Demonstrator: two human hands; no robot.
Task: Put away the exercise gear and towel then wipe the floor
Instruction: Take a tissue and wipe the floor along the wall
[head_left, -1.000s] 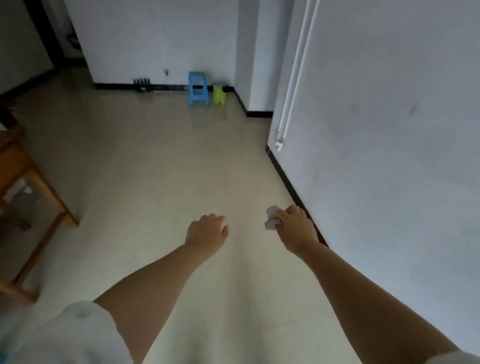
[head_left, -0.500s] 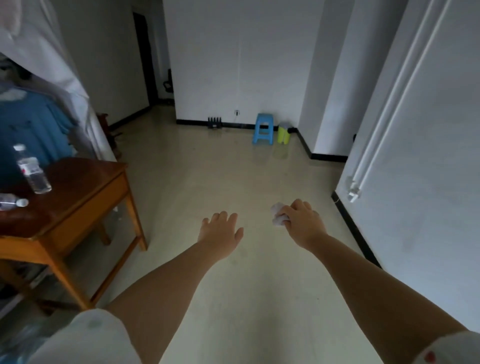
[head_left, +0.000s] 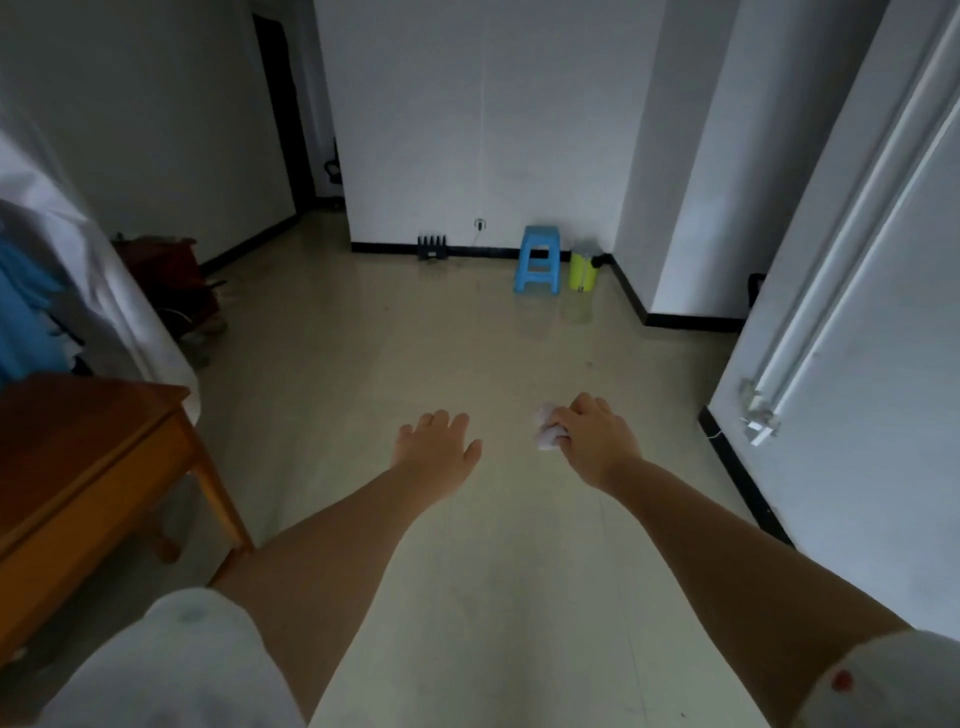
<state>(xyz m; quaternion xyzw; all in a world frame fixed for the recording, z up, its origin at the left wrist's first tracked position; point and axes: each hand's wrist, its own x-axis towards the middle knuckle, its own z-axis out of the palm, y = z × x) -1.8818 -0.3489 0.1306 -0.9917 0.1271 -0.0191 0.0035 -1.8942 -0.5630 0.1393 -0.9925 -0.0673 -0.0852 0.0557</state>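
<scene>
White crumpled cloth wad (head_left: 545, 435): I see my right hand (head_left: 597, 441) clenched around it. Left of that grip, my left hand (head_left: 436, 451) is spread, holding 0 items.

Dim, bluish indoor light with no clear source. The pale floor (head_left: 467, 364) carries a soft sheen. Wide-angle distortion bends the walls at the edges; the near sleeve (head_left: 171, 665) and left edge look blurred.
</scene>
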